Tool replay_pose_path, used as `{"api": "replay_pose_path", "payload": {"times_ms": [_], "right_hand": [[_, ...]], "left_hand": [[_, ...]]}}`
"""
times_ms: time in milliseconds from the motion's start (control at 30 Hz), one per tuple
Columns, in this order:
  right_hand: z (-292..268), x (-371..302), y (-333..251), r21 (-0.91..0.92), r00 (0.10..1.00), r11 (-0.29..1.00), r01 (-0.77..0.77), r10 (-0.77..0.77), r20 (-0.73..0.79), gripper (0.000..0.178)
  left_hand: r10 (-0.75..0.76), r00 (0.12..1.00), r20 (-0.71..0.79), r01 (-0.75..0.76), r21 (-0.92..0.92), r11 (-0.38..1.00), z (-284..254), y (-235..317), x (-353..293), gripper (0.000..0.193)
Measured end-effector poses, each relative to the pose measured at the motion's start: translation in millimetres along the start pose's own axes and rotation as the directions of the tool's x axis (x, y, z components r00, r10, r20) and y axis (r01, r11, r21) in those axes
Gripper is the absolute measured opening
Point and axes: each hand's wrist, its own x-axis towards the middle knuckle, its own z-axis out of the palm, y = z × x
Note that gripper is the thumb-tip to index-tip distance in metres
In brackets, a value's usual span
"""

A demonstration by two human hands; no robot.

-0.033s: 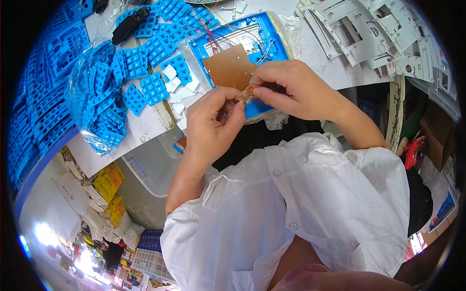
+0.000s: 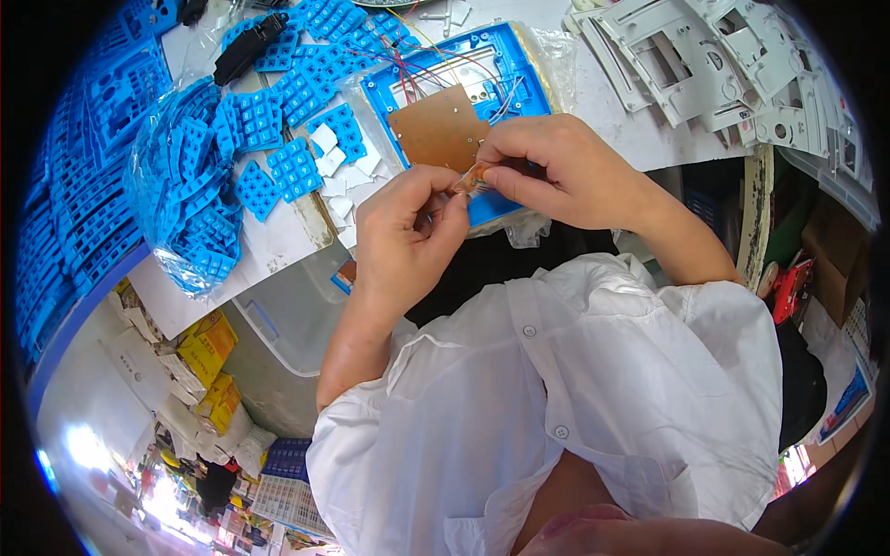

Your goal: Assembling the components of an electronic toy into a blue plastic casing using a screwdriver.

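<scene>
A small brownish piece (image 2: 474, 179) is sitting between both hands' fingertips, its long axis seemingly running from eight to two o'clock. The left hand (image 2: 404, 236) is pinching the near end, the piece lying at its two o'clock; the right hand (image 2: 564, 174) is pinching the other, at its nine o'clock. Neither is nearer. A brown board (image 2: 436, 128) is lying at the piece's eleven o'clock, over a blue housing (image 2: 528, 93).

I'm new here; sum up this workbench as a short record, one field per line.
Left hand: pinching a small brownish piece, details unclear
Right hand: pinching the same piece
Near the hands: blue case, brown board lying over it
Left side of bench: many blue keypads
Right side: piled pale plastic frames
</scene>
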Motion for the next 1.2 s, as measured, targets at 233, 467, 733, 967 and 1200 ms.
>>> {"api": "replay_pose_path", "payload": {"times_ms": [233,467,733,967,1200], "right_hand": [[-0.4,0.8,-0.5,-0.032,1.000,0.999,-0.001,0.001,-0.013,0.012],[3.2,-1.6,2.3,-0.005,0.999,1.000,0.031,-0.031,-0.023,0.009],[1.1,1.5,-6.6,0.123,0.998,0.991,-0.056,0.057,-0.001,0.011],[3.4,4.1,-5.0,0.121,0.997,0.989,-0.080,0.077,0.031,0.010],[7.0,3.5,1.6,0.240,0.995,0.967,-0.087,0.095,-0.022,0.009]], "left_hand": [[-0.008,1.000,-0.004,0.008,0.043,0.999,0.2,5.3,1.6,0.007],[0.007,1.000,0.030,-0.008,0.031,0.999,-0.4,8.9,4.2,0.006],[-0.041,0.999,0.025,0.042,-0.040,0.998,0.5,7.2,1.0,0.007],[-0.065,0.998,-0.006,0.065,-0.058,0.996,2.5,4.4,-1.7,0.009],[-0.078,0.997,-0.008,0.077,-0.097,0.992,-1.6,7.6,-3.8,0.009]]}}
